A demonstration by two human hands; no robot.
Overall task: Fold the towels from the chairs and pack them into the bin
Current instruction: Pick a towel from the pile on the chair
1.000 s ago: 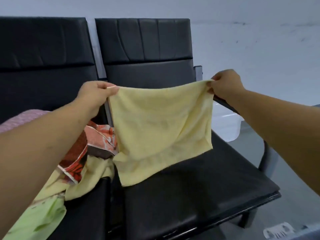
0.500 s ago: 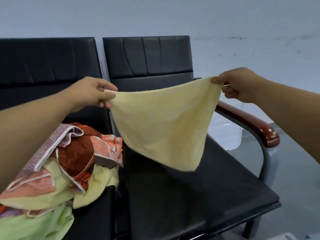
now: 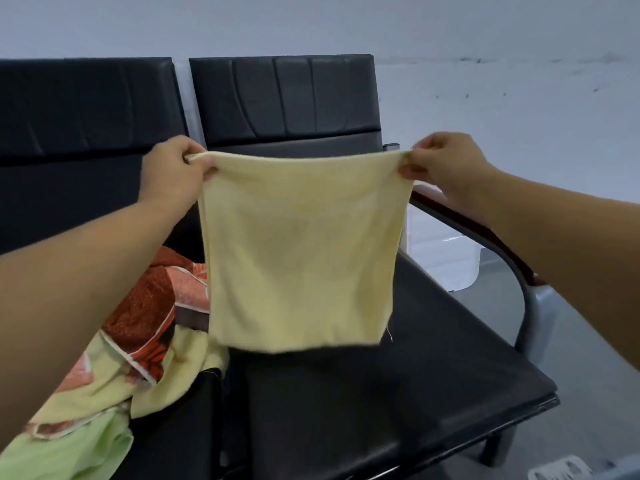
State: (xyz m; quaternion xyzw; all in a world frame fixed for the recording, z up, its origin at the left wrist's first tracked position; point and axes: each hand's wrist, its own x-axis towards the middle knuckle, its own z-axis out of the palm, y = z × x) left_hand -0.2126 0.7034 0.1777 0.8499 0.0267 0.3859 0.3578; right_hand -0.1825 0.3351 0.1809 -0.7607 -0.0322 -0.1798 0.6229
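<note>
We are holding a pale yellow square terry towel [image 3: 298, 251] up in front of the right-hand black padded chair [image 3: 398, 393]. Its lower edge is hanging just above the seat and is looking slightly blurred. Our left hand [image 3: 173, 171] is pinching the top left corner and our right hand [image 3: 446, 164] is pinching the top right corner, so the top edge is stretching between the 2 hands. The cloth is hiding the middle of that chair's backrest and the rear of its seat.

Our left forearm is covering much of a heap of crumpled red, orange, yellow and green towels [image 3: 145, 323] lying on the left-hand black padded chair [image 3: 86, 133]. The frame is cutting that heap off at the bottom left. Our right forearm is crossing the reddish-brown armrest [image 3: 485, 230]. Beyond it a white plastic container [image 3: 443, 258] is showing only in part. In the bottom right corner a white perforated plastic piece [image 3: 561, 471] is being cropped, and we cannot tell what it is.
</note>
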